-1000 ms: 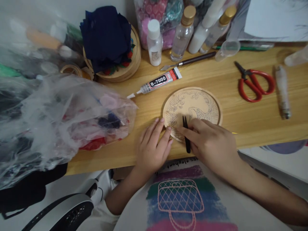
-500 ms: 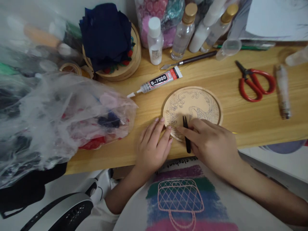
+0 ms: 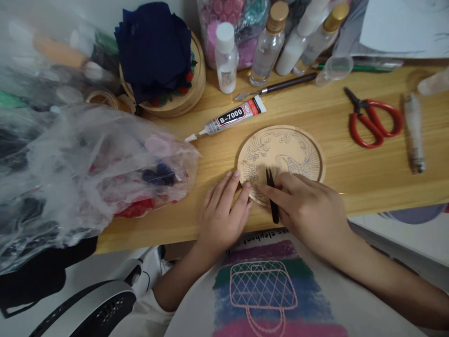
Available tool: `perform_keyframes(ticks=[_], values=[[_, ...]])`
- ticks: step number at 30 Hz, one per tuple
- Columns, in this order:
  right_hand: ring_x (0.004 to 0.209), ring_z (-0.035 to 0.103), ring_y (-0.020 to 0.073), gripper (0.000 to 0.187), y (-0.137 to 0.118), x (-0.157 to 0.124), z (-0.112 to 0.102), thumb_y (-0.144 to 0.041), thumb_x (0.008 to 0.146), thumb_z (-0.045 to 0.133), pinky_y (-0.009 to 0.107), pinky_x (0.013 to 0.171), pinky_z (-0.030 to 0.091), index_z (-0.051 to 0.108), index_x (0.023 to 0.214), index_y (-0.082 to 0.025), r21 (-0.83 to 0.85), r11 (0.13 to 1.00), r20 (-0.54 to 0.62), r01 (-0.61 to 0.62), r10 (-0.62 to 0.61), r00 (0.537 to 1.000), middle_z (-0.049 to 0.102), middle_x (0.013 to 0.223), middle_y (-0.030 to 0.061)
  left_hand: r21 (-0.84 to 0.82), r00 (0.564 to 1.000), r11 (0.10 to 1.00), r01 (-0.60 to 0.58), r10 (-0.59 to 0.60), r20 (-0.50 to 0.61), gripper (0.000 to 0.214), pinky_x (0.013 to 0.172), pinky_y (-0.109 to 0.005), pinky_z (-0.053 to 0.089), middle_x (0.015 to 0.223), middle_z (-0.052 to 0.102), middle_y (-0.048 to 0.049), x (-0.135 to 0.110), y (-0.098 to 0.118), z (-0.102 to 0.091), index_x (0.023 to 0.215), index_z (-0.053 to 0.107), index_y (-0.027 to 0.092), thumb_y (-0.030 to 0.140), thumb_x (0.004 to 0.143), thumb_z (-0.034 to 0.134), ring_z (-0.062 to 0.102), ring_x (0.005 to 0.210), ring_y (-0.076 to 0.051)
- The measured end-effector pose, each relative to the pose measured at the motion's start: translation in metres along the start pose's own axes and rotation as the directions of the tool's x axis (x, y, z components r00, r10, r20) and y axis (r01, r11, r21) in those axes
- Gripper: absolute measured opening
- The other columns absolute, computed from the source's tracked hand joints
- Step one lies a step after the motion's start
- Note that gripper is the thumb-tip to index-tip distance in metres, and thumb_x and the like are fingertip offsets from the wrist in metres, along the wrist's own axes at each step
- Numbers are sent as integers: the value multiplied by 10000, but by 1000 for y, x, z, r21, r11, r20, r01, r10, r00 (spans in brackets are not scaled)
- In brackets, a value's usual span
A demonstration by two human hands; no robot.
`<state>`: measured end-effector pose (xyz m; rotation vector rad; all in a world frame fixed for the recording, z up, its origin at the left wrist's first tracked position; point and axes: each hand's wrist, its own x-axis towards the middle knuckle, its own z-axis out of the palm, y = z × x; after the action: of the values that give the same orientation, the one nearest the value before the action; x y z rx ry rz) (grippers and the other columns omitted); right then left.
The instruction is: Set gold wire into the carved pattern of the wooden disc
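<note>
- Head camera, the only view: the left hand point(image 3: 224, 214) lies palm down at the near left edge of the round wooden plaque point(image 3: 269, 157), fingers loosely spread, fingertips touching its rim, gripping nothing that shows.
- And here's the right hand point(image 3: 310, 213), pinched firmly on the black tweezers point(image 3: 273, 199)! Their two tips stand slightly apart, pointing away from the body, over the plaque; whether they touch its surface, I cannot tell.
- The two hands work close beside each other, but apart.
- The plaque sits flat near the front edge of the wooden table point(image 3: 375, 173), a feathered, curling line drawing across its face, the near right part covered by the right hand.
- Just beyond it, the B-7000 glue tube point(image 3: 229, 117) lies aslant, nozzle towards the left, and behind that a dark-handled blade tool point(image 3: 289, 85).
- Over on the right, red-handled snips point(image 3: 375, 122), tips pointing away, with a clear tube point(image 3: 415, 133) beside them.
- At the back stand a white-capped bottle point(image 3: 226, 61) and a gold-capped bottle point(image 3: 267, 51), near a small clear cup point(image 3: 335, 69) tipped on its side.
- Left flank: a crumpled plastic bag point(image 3: 80, 168) fills the corner, dark blue fabric point(image 3: 152, 54) piled on a round wooden box point(image 3: 175, 110) behind it.
</note>
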<state>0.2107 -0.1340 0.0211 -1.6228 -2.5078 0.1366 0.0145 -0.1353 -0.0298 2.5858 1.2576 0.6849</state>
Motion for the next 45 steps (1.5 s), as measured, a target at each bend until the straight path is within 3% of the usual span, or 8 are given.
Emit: perform_keyframes(ticks=[4,16,23,36,41,45], values=[[677,547,147,333,0,0,1,-112,952,434,267,566,335,737,1064,-193,-13,1000,0,3,-3,1000,646,769,50,-2,1000,1000,12,-12,13,349,1082,-452,470,1390,591,-168,-1,0,2,1324,577,186,231,979,555,530,1346,-284],[682,550,148,336,0,-1,1,-106,949,424,273,574,334,733,1044,-198,-1,1000,4,-2,2,1000,649,782,50,39,1000,999,-10,11,-17,248,1049,-432,495,1341,619,-178,1,1,1,1192,640,148,239,980,552,575,1289,-286],[689,552,155,324,0,0,0,-108,950,432,271,582,342,736,1014,-198,0,1000,1,9,-9,1000,643,777,50,-8,1000,1000,12,-12,10,310,1072,-457,473,1377,601,-162,0,0,1,1276,607,191,227,971,560,544,1327,-286],[750,585,185,261,3,-2,1,-99,922,486,286,641,400,722,1004,-175,49,999,-17,-1,1,1000,682,822,73,39,1000,999,-15,15,5,259,1001,-439,527,1343,625,-170,3,0,-1,1219,623,163,246,985,546,591,1274,-291],[791,581,221,258,5,-3,4,-109,909,503,340,695,425,703,1065,-159,81,996,-52,27,-23,998,687,835,85,59,1000,998,-14,14,4,247,1010,-418,520,1337,631,-157,3,0,-2,1201,634,167,245,980,558,593,1272,-280],[782,596,229,172,5,-2,6,-167,916,551,355,669,447,691,1016,-172,173,985,-140,-3,28,990,692,836,75,33,1000,999,-9,9,5,269,1031,-425,494,1369,610,-152,1,0,0,1231,621,176,270,992,541,563,1304,-277]])
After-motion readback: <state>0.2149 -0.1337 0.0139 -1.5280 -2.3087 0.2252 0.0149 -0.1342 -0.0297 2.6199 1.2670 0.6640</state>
